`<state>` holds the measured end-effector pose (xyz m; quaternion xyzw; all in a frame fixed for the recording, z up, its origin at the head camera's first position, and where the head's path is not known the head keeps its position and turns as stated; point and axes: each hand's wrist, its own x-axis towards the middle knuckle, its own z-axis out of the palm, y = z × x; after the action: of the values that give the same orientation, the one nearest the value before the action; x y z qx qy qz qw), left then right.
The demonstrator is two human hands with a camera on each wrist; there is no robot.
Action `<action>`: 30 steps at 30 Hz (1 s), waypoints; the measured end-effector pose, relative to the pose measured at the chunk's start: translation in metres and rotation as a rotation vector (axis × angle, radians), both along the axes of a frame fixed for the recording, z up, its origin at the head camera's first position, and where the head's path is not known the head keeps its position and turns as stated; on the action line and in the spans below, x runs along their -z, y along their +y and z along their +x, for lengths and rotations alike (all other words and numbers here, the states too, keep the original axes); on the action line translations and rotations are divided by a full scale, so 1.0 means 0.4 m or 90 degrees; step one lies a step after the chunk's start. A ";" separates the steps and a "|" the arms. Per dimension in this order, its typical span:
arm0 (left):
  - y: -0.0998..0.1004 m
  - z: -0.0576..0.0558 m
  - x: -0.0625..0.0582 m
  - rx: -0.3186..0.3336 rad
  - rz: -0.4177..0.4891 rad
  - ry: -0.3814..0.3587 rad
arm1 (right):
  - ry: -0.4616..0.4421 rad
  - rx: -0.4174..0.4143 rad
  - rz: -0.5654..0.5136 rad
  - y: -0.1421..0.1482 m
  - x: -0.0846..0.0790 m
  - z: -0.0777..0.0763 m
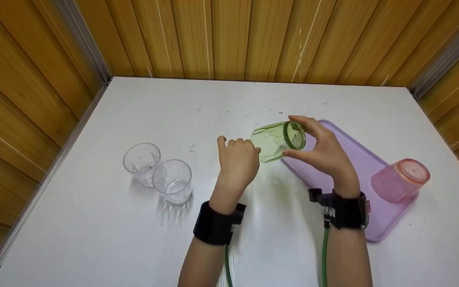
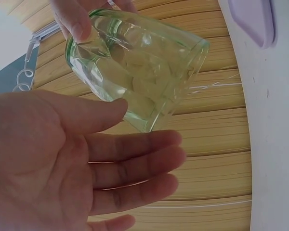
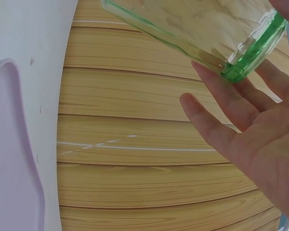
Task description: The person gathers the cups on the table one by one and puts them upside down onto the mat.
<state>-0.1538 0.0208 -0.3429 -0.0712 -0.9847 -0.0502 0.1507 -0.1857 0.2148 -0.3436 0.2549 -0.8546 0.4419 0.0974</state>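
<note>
Head view, nearest to me: two bare forearms reach up from the bottom edge, with a black strap point(image 1: 213, 225) on the left wrist, a second black strap point(image 1: 349, 211) on the right, and a green cable trailing from each. Past the straps I have the left hand point(image 1: 237, 159), back upward, and the right hand point(image 1: 327, 153) to its right.

Between them, held up off the white table point(image 1: 94, 223), lies a translucent green faceted tumbler point(image 1: 269, 141), tipped on its side, its mouth toward the left hand and its thick base toward the right. I see the right hand gripping the base end between thumb and fingers. From the left wrist camera, I make out the left fingers extended and loosely spread, the thumb tip overlapping the tumbler near its rim; I can't tell whether it touches, and that hand has no grip.

Left of the left hand, two clear tumblers stand upright close together, one nearer point(image 1: 172, 183) and one a little farther off point(image 1: 140, 157). Partly behind the right hand I see a pale purple rectangular tray point(image 1: 359, 159), with a translucent pink tumbler point(image 1: 393, 183) upside down near its right end. Farthest off, a wood-patterned panel wall point(image 1: 229, 40) backs the table.
</note>
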 end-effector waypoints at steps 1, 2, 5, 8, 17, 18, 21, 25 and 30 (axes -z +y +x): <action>0.000 0.000 0.000 0.000 -0.001 -0.003 | -0.002 0.001 -0.002 -0.001 0.000 0.000; 0.000 -0.001 0.001 0.001 -0.001 -0.007 | -0.004 0.003 -0.002 -0.002 -0.001 0.001; 0.000 -0.002 0.000 0.003 -0.001 -0.019 | -0.007 0.005 -0.003 -0.007 -0.008 0.006; 0.000 -0.002 0.000 0.005 0.000 -0.032 | -0.014 0.008 0.003 -0.020 -0.030 0.023; 0.002 -0.004 -0.004 0.015 -0.010 -0.085 | -0.001 0.000 0.011 -0.002 0.002 0.000; 0.002 -0.005 -0.005 0.016 -0.011 -0.095 | -0.001 0.000 0.012 -0.002 0.004 -0.001; 0.003 -0.006 -0.005 0.020 -0.016 -0.110 | -0.008 0.002 0.007 -0.003 0.004 -0.001; 0.003 -0.004 -0.003 0.024 -0.016 -0.102 | -0.011 0.008 0.010 -0.011 -0.008 0.008; 0.004 -0.003 0.000 0.024 -0.016 -0.091 | -0.015 0.005 0.008 -0.033 -0.049 0.038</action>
<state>-0.1548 0.0222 -0.3428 -0.0881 -0.9920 -0.0459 0.0780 -0.1703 0.2016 -0.3239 0.2466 -0.8596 0.4390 0.0873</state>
